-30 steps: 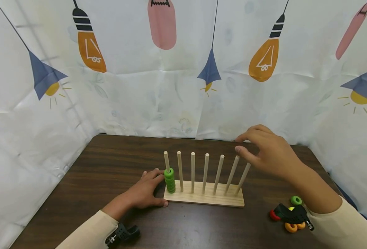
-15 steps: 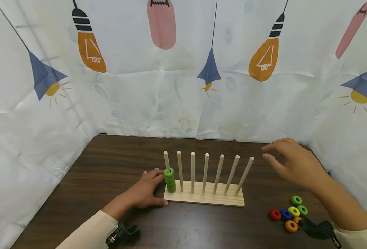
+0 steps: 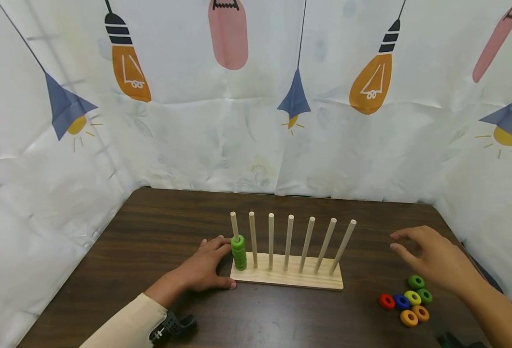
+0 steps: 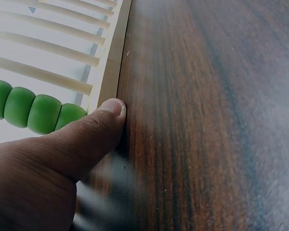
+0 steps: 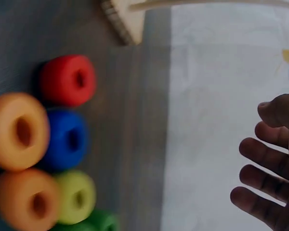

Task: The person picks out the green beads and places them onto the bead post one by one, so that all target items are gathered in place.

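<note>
A wooden peg board (image 3: 291, 275) with several upright pegs stands on the dark table. Green ring beads (image 3: 239, 253) are stacked on its leftmost peg. My left hand (image 3: 204, 266) grips the board's left end: its thumb presses the front edge, as the left wrist view also shows, and its other fingers reach behind, partly hidden. My right hand (image 3: 440, 258) hovers with nothing in it, fingers loosely bent, above and behind a group of loose beads. These are a red bead (image 3: 386, 301), a blue bead (image 3: 401, 302), a yellow bead (image 3: 412, 297), orange beads (image 3: 409, 318) and green beads (image 3: 416, 282).
The loose beads lie close together on the table (image 3: 173, 212), right of the board. A white printed curtain (image 3: 195, 145) hangs behind and along both sides of the table. Black wrist cameras (image 3: 173, 327) are strapped to the forearms.
My right hand has moved from above the board's right end to the right and down, near the loose beads. The beads beneath its arm have come into view. The left hand stays in place.
</note>
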`<state>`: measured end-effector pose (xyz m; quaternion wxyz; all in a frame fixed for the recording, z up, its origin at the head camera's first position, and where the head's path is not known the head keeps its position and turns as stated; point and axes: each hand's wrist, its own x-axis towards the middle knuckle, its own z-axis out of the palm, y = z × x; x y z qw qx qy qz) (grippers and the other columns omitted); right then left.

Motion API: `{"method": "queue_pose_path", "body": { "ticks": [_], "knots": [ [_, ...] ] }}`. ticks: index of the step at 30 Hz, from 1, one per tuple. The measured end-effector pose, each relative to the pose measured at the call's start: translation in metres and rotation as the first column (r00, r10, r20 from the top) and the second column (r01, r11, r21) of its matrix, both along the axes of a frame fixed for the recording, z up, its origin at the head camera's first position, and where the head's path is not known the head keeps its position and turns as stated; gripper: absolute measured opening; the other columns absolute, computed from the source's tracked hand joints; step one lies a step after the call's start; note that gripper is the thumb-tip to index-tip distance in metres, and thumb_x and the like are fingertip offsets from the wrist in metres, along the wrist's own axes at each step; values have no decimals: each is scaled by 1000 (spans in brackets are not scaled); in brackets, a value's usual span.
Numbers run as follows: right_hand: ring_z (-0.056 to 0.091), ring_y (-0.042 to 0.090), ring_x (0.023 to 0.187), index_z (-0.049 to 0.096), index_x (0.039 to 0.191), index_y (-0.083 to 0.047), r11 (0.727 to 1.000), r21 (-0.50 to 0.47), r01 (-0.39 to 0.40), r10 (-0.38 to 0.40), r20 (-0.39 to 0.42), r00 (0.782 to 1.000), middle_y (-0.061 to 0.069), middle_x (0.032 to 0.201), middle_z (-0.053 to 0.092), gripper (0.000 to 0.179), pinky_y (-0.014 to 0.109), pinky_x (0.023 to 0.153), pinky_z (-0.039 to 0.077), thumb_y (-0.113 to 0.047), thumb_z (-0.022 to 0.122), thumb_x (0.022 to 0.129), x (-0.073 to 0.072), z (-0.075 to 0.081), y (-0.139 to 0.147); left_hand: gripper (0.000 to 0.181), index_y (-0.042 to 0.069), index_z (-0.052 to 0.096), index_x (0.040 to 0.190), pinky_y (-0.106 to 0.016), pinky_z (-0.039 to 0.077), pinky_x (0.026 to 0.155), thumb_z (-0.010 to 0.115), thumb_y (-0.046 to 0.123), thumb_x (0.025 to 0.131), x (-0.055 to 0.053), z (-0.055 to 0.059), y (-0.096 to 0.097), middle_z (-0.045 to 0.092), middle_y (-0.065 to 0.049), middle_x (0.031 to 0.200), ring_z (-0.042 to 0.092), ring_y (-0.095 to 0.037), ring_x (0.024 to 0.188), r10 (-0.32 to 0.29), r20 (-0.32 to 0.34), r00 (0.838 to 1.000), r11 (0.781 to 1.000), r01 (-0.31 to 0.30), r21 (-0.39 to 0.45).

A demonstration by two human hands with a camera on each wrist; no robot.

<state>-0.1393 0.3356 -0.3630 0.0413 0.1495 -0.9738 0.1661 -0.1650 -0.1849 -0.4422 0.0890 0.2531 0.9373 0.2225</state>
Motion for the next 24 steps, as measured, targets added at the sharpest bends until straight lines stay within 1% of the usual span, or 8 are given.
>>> {"method": "queue_pose_path", "body": {
  "ticks": [5, 9, 11, 14, 19, 22, 24],
  "knots": [
    [65, 36, 99, 73, 117, -9, 999, 19, 46, -47, 104, 993, 11, 115, 70, 32, 55, 73, 55, -36, 72, 98, 4, -21, 18, 89, 7, 51, 148, -68, 15, 117, 86, 52, 79, 0, 0, 1, 41, -16, 154, 28, -43, 149, 6, 2, 1000, 1000, -6, -7],
    [66, 40, 101, 73, 114, -7, 999, 42, 30, -37, 182, 983, 9, 111, 72, 31, 58, 77, 55, -33, 73, 97, 4, -36, 34, 88, 8, 52, 148, -68, 15, 117, 86, 52, 79, 0, 0, 2, 41, -15, 154, 30, -41, 148, 2, -1, 1000, 1000, -2, -5],
    [67, 40, 100, 73, 112, -7, 998, 56, 23, -34, 209, 977, 8, 109, 72, 30, 59, 78, 55, -33, 74, 96, 4, -41, 40, 87, 9, 52, 147, -68, 15, 117, 86, 52, 79, 0, 0, 2, 42, -14, 153, 32, -40, 148, -1, -4, 1000, 1000, 1, -5],
    [67, 41, 99, 73, 109, -8, 998, 68, 20, -35, 238, 971, 8, 107, 73, 28, 59, 78, 55, -33, 74, 95, 4, -46, 48, 86, 9, 53, 147, -69, 16, 117, 86, 51, 79, 1, 1, 2, 42, -14, 153, 33, -40, 147, -4, -8, 1000, 1000, 4, -5],
    [67, 42, 100, 72, 100, -16, 998, 66, 22, -41, 304, 952, 7, 105, 73, 17, 61, 79, 54, -32, 74, 96, 6, -51, 55, 86, 9, 53, 147, -69, 16, 117, 86, 52, 79, 1, 0, 2, 42, -14, 153, 31, -41, 148, -4, -9, 1000, 1000, 4, -4],
    [68, 38, 98, 72, 97, -20, 998, 57, 16, -34, 325, 945, 1, 101, 72, 12, 60, 78, 54, -32, 73, 96, 6, -54, 58, 86, 9, 53, 147, -69, 15, 117, 86, 52, 80, 1, 0, 2, 42, -14, 153, 31, -41, 148, -4, -8, 1000, 1000, 4, -5],
    [68, 34, 96, 72, 98, -20, 999, 51, 15, -31, 328, 944, -1, 100, 72, 12, 57, 77, 55, -32, 74, 96, 7, -56, 59, 87, 9, 52, 147, -69, 15, 117, 86, 52, 80, 1, -1, 1, 42, -14, 154, 30, -41, 148, -4, -6, 1000, 1000, 4, -6]
  ]
}}
